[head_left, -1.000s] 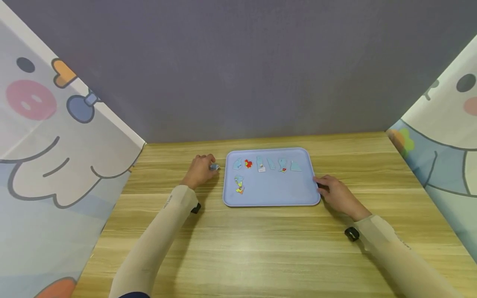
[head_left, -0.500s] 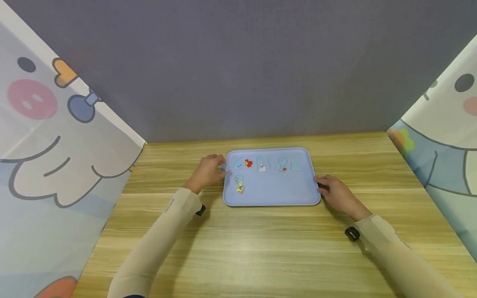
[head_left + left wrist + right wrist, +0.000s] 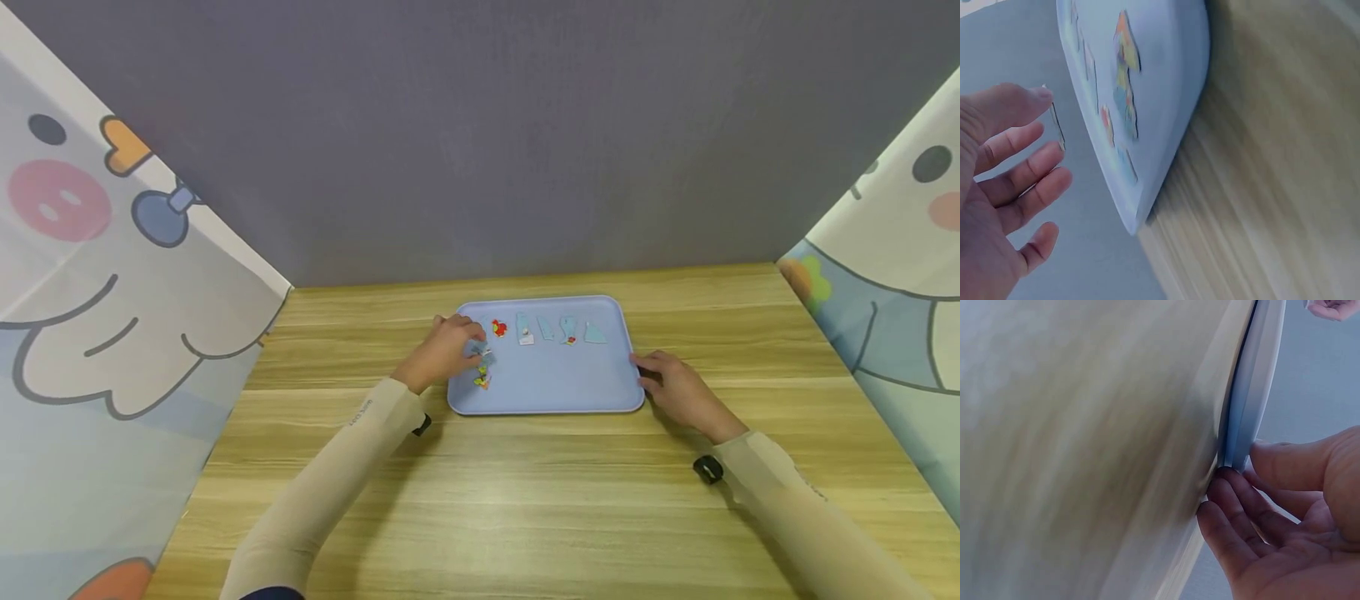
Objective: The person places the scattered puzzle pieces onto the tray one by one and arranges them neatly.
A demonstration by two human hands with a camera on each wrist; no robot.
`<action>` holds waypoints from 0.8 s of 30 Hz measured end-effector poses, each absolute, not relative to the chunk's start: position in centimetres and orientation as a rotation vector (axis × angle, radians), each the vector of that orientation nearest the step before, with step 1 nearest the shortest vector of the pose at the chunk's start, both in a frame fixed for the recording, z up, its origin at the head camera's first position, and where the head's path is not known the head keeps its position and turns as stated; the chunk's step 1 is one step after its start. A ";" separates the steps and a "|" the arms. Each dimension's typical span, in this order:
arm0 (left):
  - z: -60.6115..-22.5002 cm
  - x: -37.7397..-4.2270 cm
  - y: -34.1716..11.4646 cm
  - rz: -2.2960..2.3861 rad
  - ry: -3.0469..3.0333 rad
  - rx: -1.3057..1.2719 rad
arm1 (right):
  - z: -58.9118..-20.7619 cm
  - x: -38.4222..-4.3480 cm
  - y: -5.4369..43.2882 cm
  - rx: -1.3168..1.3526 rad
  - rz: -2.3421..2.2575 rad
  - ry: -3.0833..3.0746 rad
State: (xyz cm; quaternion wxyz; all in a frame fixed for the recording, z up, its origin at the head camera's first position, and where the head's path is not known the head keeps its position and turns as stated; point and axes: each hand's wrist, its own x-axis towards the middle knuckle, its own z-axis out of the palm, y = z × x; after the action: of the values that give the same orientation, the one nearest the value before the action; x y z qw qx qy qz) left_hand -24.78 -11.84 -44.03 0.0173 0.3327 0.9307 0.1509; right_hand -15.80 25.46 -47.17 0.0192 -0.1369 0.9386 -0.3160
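Note:
My left hand [image 3: 447,352] is over the left side of the pale blue tray [image 3: 558,385]. It pinches a thin light-blue puzzle piece [image 3: 1057,128] between thumb and fingertips; the left wrist view shows the piece edge-on, above the tray. A yellow printed piece [image 3: 482,382] lies just below this hand, and a red one [image 3: 499,328] to its right. Along the tray's far side, several flat light-blue pieces [image 3: 546,328] lie in a row. My right hand [image 3: 678,395] grips the tray's right rim, thumb [image 3: 1288,464] against the rim and the other fingers low at its edge.
The tray stands on a wood-grain table [image 3: 540,500]. A grey panel [image 3: 480,167] rises behind the table, and cartoon-printed walls [image 3: 75,333] flank it on both sides.
My left hand has moved right, from the table beside the tray to above the tray's left side, carrying the puzzle piece. My right hand has stayed on the rim.

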 end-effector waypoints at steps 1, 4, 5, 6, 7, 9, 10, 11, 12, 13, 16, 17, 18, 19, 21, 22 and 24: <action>-44.1 -24.7 -11.6 0.454 2.882 1.051 | -47.2 -15.8 25.5 -0.428 -0.984 2.914; -44.3 -24.6 -11.0 0.407 2.861 1.092 | -47.1 -15.8 25.5 -0.434 -0.989 2.915; -44.4 -24.5 -10.8 0.393 2.853 1.103 | -47.1 -15.8 25.5 -0.435 -0.989 2.915; -44.5 -24.5 -10.6 0.376 2.846 1.110 | -47.2 -15.9 25.5 -0.435 -0.989 2.915; -44.5 -24.4 -10.3 0.359 2.838 1.115 | -47.2 -15.9 25.5 -0.434 -0.986 2.915; -44.7 -24.4 -9.9 0.334 2.821 1.124 | -47.2 -15.9 25.4 -0.436 -0.986 2.914; -44.8 -24.3 -9.7 0.321 2.811 1.128 | -47.2 -16.0 25.3 -0.436 -0.986 2.914; -44.9 -24.3 -9.5 0.309 2.799 1.130 | -47.2 -16.0 25.3 -0.436 -0.987 2.913; -45.0 -24.3 -9.3 0.293 2.787 1.128 | -47.2 -16.0 25.2 -0.442 -0.987 2.915; -45.1 -24.2 -9.2 0.278 2.775 1.124 | -47.2 -16.0 25.2 -0.445 -0.986 2.915; -45.4 -24.2 -9.0 0.239 2.743 1.110 | -47.0 -16.2 24.9 -0.458 -0.975 2.901; -45.4 -24.1 -9.0 0.240 2.738 1.106 | -47.0 -16.3 24.9 -0.466 -0.965 2.891; -45.3 -24.1 -9.1 0.248 2.738 1.098 | -46.9 -16.5 24.8 -0.473 -0.952 2.880; -45.2 -24.1 -9.2 0.260 2.743 1.088 | -46.7 -16.7 24.8 -0.476 -0.936 2.864; -44.7 -24.0 -9.5 0.301 2.781 1.072 | -46.3 -17.2 24.9 -0.476 -0.896 2.844; -44.4 -24.0 -9.7 0.329 2.808 1.055 | -46.0 -17.4 24.9 -0.482 -0.879 2.840; -43.6 -23.9 -10.1 0.364 2.878 1.006 | -45.3 -18.0 24.9 -0.485 -0.863 2.858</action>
State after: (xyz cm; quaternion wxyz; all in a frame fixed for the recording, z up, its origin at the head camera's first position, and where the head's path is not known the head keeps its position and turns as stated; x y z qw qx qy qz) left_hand -23.88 -10.08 -43.63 0.0358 0.3273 0.9368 0.1183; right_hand -17.98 24.89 -45.25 0.0582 -0.1600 0.9433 -0.2848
